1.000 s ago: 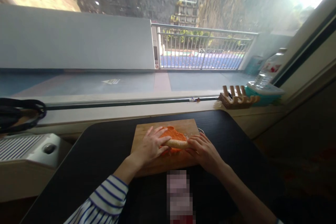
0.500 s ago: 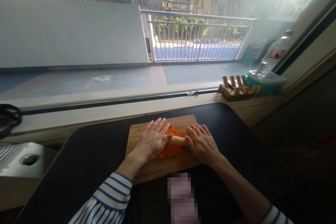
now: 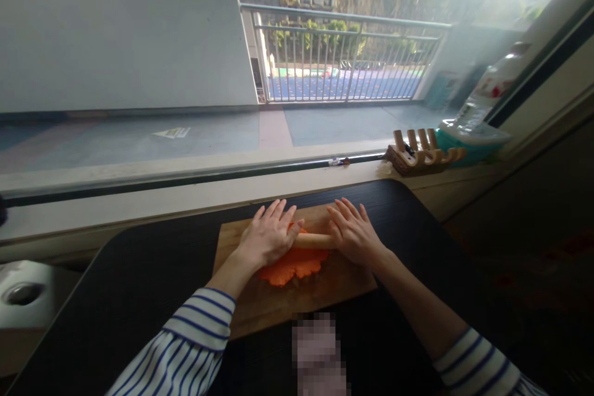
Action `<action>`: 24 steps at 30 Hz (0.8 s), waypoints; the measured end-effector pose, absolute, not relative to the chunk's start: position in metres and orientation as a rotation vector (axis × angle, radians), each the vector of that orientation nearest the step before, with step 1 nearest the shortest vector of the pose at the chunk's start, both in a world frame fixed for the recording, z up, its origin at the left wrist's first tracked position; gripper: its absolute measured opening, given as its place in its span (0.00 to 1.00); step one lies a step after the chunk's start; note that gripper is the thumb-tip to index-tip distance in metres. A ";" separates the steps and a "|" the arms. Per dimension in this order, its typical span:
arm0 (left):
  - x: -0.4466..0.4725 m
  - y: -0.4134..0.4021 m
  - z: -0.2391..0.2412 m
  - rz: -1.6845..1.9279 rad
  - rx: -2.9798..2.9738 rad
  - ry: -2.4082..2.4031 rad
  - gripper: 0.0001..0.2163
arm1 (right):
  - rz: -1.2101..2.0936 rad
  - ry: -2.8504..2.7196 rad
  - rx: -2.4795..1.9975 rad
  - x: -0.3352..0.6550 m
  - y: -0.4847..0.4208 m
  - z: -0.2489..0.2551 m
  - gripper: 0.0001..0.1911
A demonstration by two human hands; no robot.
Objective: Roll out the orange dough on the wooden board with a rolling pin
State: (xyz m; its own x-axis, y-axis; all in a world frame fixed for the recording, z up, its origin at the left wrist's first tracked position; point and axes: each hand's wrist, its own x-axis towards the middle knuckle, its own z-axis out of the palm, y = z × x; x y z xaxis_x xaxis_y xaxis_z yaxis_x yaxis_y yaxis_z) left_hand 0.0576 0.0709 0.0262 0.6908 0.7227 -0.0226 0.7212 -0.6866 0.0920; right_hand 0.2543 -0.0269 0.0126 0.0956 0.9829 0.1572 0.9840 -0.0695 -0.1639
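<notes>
A wooden cutting board (image 3: 297, 300) lies on the black table (image 3: 139, 297). On it sits a flat sheet of orange dough (image 3: 290, 266). A pale wooden rolling pin (image 3: 313, 240) rests across the far edge of the dough. My left hand (image 3: 268, 235) lies flat on the pin's left end, fingers stretched out toward the window. My right hand (image 3: 353, 234) lies flat on the pin's right end, fingers likewise extended. Both palms press down on the pin.
A window sill (image 3: 185, 195) runs just beyond the table. On it at the right stand a wooden rack (image 3: 420, 151), a teal lidded container (image 3: 468, 139) and a plastic bottle (image 3: 494, 90). A white appliance (image 3: 28, 297) sits at the far left.
Both hands and the rolling pin have moved away from me, from the near part of the dough to its far edge. More flattened dough now shows in front of the pin.
</notes>
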 end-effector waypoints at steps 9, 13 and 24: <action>0.042 0.051 0.030 -0.056 2.823 1.136 0.30 | -0.222 -1.909 -2.052 0.223 -0.072 0.008 0.24; 0.032 0.042 0.029 -0.036 2.831 1.083 0.30 | -0.281 -1.897 -2.001 0.210 -0.090 0.006 0.23; 0.043 0.046 0.024 0.098 2.859 1.190 0.29 | -0.190 -1.901 -2.106 0.229 -0.061 0.008 0.24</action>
State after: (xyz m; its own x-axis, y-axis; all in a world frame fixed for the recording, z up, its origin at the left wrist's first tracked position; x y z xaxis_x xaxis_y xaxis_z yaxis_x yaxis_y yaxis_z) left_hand 0.0433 0.0455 0.0235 0.7029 0.7100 0.0418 0.7073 -0.7040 0.0639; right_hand 0.2293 -0.0606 0.0085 0.1172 0.9488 0.2932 0.9881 -0.0818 -0.1302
